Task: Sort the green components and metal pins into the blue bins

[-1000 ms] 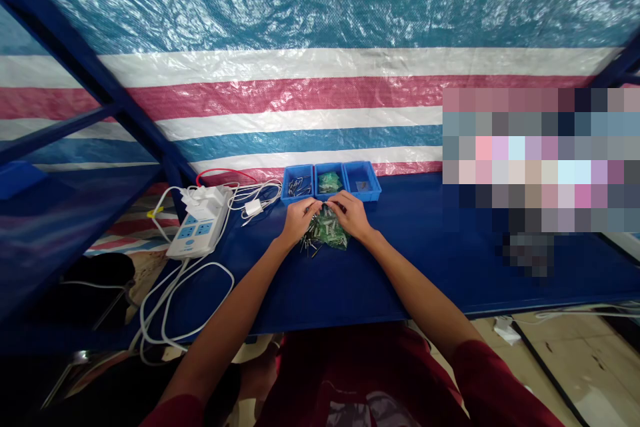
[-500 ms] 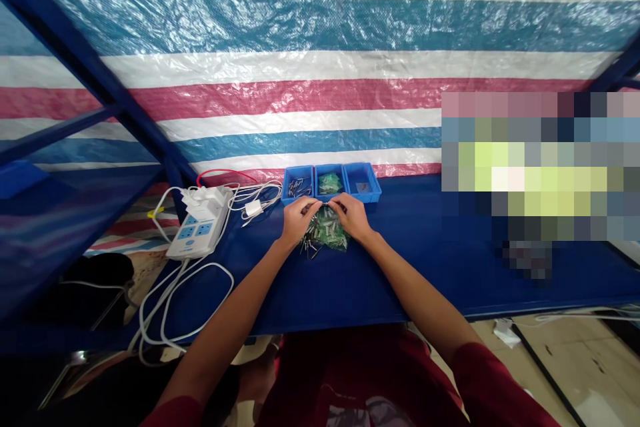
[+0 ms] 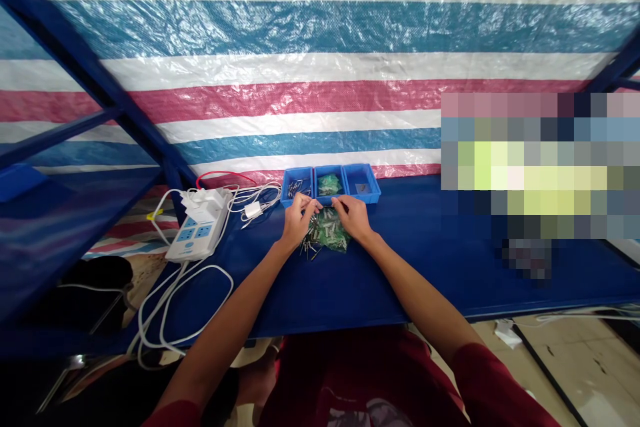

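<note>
My left hand (image 3: 299,219) hovers over the left of a pile, thumb and fingers pinched together; anything in the pinch is too small to name. Across a narrow gap, my right hand (image 3: 354,215) is also closed at the fingertips, with its contents not distinguishable. Below them lie thin, dark and silvery metal pieces (image 3: 311,248) and a green-tinted clear plastic bag (image 3: 334,235) with small pale parts. Behind the hands stand three blue bins: a left bin (image 3: 284,192) with metal pieces, a middle bin (image 3: 324,201) with green plastic, and a right bin (image 3: 369,198) with a small item.
A white power strip (image 3: 193,240) with plugs and looping white cables (image 3: 163,310) occupies the left of the blue table (image 3: 415,267). A white charger (image 3: 253,209) lies near the bins. Striped sheeting (image 3: 310,67) hangs behind; blue frame bars (image 3: 135,127) rise at left. The right side is pixelated.
My fingertips have moved apart; before, they met around a small, thin silvery piece. A gap now shows between my hands. The bins and pile look the same.
</note>
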Motion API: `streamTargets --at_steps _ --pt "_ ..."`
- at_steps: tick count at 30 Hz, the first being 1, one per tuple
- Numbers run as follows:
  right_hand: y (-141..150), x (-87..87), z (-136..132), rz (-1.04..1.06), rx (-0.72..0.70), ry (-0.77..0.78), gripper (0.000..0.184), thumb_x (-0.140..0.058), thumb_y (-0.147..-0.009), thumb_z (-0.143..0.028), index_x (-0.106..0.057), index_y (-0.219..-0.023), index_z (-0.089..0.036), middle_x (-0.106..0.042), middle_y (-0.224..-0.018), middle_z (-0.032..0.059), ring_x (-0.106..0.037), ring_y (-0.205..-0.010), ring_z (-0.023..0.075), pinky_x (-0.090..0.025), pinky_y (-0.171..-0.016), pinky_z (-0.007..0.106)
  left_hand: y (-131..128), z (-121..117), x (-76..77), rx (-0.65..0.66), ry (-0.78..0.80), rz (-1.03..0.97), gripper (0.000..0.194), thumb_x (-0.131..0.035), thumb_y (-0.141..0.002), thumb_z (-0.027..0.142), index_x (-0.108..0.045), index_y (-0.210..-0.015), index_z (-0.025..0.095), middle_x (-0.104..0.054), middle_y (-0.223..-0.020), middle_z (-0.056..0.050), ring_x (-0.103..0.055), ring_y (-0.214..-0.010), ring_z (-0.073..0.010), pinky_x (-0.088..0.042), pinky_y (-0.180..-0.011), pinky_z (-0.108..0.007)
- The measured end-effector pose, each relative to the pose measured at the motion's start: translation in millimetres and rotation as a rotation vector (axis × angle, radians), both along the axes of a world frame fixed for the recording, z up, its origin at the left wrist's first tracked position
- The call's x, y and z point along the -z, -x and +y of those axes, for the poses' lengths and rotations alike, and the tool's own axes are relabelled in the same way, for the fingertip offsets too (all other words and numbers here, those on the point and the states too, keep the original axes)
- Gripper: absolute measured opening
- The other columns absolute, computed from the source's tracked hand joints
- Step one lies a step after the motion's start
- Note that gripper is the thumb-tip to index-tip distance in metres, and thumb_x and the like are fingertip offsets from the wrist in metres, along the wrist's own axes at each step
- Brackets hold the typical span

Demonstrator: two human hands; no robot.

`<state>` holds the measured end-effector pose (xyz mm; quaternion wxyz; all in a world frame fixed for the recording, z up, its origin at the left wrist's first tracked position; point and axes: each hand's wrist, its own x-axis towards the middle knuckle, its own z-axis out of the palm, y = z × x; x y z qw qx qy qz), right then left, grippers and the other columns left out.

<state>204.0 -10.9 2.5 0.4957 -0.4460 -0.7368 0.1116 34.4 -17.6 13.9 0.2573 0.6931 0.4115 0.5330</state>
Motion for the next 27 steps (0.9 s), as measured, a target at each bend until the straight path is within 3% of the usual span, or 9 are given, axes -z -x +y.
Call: streamTargets --at_steps 5,9,15,19,27 --pt "-1 -1.3 0 0.009 0.057 -0.012 0.05 -0.032 -0.098 -0.051 -0.061 -0.072 -0.02 -0.062 -0.066 0.005 -0.055 -0.059 0.0164 -0.039 -0.059 0.028 2 0 -0.6 -0.054 -0.138 0.206 0.024 -0.051 -0.093 0.039 -0.063 -0.087 0.02 -0.068 -0.078 -0.003 -0.063 -0.072 -0.0152 -0.05 -0.073 -0.028" --pt "-2 -4.7 -2 0.051 0.071 -0.018 0.046 -0.035 -0.098 -0.047 -0.063 -0.075 -0.018 -0.062 -0.067 0.0053 -0.055 -0.06 0.0166 -0.04 -0.06 0.029 3 1 0.1 -0.093 -0.182 0.206 0.024 -0.059 -0.088 0.042 -0.07 -0.087 0.021 -0.07 -0.08 -0.003 -0.061 -0.068 -0.0156 -0.05 -0.072 -0.029" --pt "-1 -5.9 -5 0.063 -0.096 0.006 0.036 -0.042 -0.096 -0.045 -0.067 -0.094 -0.018 -0.067 -0.082 0.0063 -0.057 -0.065 0.0161 -0.045 -0.065 0.028 7 7 6.1 -0.098 -0.251 0.221 0.026 -0.064 -0.085 0.043 -0.071 -0.097 0.021 -0.067 -0.075 -0.001 -0.059 -0.063 -0.0135 -0.051 -0.07 -0.027" --pt "0 -4.0 -3 0.034 -0.154 -0.006 0.035 -0.043 -0.096 -0.043 -0.067 -0.088 -0.018 -0.066 -0.08 0.0059 -0.057 -0.068 0.016 -0.044 -0.067 0.027 8 7 5.2 -0.06 -0.342 0.283 0.026 -0.063 -0.087 0.04 -0.07 -0.1 0.019 -0.067 -0.072 -0.001 -0.057 -0.062 -0.0124 -0.051 -0.073 -0.027" --pt "-1 -1.5 -1 -0.001 -0.179 0.035 0.03 -0.045 -0.095 -0.038 -0.065 -0.085 -0.019 -0.064 -0.078 0.0047 -0.056 -0.067 0.0156 -0.043 -0.065 0.026 7 1 -4.0 -0.096 -0.348 0.229 0.021 -0.057 -0.091 0.033 -0.069 -0.102 0.018 -0.072 -0.083 -0.004 -0.065 -0.073 -0.0146 -0.053 -0.078 -0.029"
